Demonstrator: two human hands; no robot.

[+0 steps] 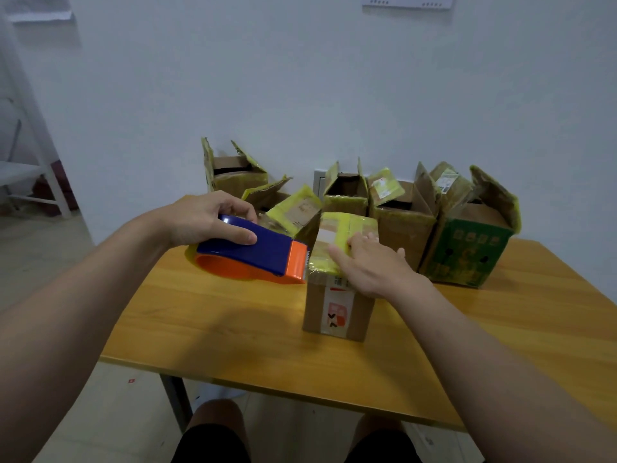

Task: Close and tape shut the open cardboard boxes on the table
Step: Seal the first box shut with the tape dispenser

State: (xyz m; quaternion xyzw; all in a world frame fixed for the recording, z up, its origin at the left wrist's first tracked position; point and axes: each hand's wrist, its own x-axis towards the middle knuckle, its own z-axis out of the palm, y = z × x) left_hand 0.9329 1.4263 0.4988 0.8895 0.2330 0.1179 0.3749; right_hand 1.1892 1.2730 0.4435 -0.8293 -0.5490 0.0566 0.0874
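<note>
With the left hand (207, 218) gripping the tape dispenser (253, 255) and the right hand (370, 265) pressed flat on the near box (337, 309), already closed, the far boxes (404, 212) still stand open.

Wall (300, 78): plain, pale blue-white, evenly lit. White sheet (407, 1) pinned at its top edge, right of centre; white socket plate (318, 182) low down, behind the table's far edge. Table (233, 329): honey-coloured wood top, dark grey metal leg (175, 402) under the near left corner. Floor (110, 412): pale tiles, small red scrap (132, 381) near that leg. White frame rack (50, 182): far left, against the wall.
</note>
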